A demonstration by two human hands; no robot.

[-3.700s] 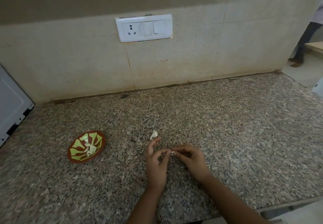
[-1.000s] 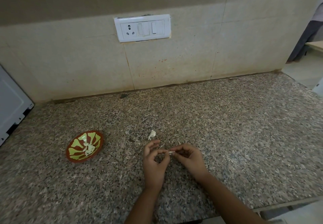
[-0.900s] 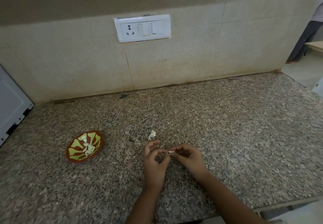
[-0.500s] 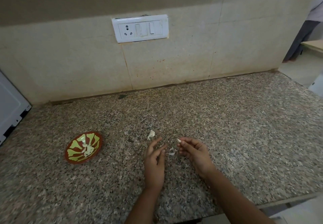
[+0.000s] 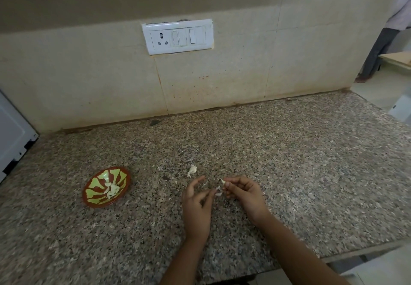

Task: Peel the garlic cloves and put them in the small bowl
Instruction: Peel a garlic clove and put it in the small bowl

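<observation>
Clove sits pinched in right hand grip, just above tabletop. Pale tip sticks out up-left twd wall; long axis approx along that line, tho it's small to judge. Left hand grip loosely spread, holding nothing; skin flakes at its fingertips. Step: peeling, prob. near done. Next: carry clove left to bowl, well apart. 2nd clove lies beyond hands, unpeeled by the look.

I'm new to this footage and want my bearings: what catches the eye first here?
Low in the middle, over the speckled counter, the right hand pinches a pale clove, with the left hand close beside it. To their left sits a red-and-green bowl holding peeled cloves; a white switch plate stands out on the wall.
</observation>
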